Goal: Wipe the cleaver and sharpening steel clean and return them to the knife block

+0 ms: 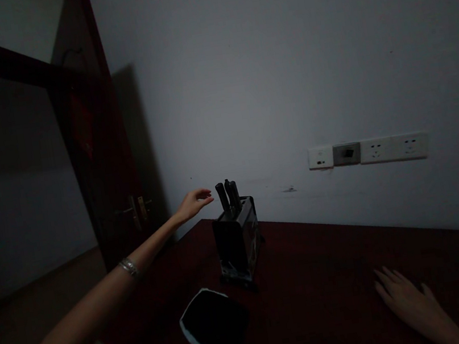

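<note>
A black knife block (238, 243) stands on the dark red table (334, 271), with several black knife handles (228, 196) sticking up from its top. My left hand (193, 203) reaches out at the end of a stretched arm, fingers open, just left of the handles and touching nothing. A silver bracelet (128, 266) sits on that forearm. My right hand (405, 295) lies flat on the table at the lower right, fingers spread, holding nothing.
A black square dish with a white rim (213, 326) lies on the table in front of the block. Wall sockets and a switch (368, 151) run along the white wall. A dark wooden door (104, 173) stands open at the left.
</note>
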Demonstrator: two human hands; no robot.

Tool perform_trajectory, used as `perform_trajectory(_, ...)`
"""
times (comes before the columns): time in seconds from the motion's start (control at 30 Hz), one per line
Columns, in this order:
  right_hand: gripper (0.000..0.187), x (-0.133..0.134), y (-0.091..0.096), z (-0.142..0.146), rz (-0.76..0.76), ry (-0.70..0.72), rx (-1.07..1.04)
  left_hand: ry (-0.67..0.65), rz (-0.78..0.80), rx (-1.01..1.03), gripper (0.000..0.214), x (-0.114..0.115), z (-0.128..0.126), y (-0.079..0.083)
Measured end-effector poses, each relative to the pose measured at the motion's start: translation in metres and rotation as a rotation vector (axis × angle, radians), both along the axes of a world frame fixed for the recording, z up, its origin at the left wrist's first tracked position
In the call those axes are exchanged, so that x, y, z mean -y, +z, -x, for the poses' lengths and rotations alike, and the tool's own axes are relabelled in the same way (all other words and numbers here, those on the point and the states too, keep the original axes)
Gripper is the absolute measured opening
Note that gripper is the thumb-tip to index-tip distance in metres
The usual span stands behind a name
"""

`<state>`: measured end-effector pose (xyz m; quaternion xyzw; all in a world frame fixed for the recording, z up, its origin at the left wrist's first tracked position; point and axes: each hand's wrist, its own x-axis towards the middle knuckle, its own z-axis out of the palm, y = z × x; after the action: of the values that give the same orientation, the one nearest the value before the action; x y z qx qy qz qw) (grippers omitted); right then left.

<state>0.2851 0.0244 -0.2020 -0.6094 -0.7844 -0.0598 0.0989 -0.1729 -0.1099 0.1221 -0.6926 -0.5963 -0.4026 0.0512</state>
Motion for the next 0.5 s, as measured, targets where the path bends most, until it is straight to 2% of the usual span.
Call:
perform_trajectory(0.17, 0.055, -0.006, -0.017, -0.003, -0.171, 0.053, -0.082, -0.202, 0.122, 0.201, 0.042, -0.033, 0.001, -0.005)
perform_trajectory(0.23, 0.055, -0.008, -0.021, -0.004, -0.191, 0.052, -0.095, -0.273, 0.147, 0.259, 0.044, -0.04, 0.001, -0.006)
perform_trajectory(0.5, 0.053, 0.001, -0.003, 0.001, -0.139, 0.015, -0.046, -0.305, 0.247, 0.4, 0.047, -0.048, 0.002, -0.009)
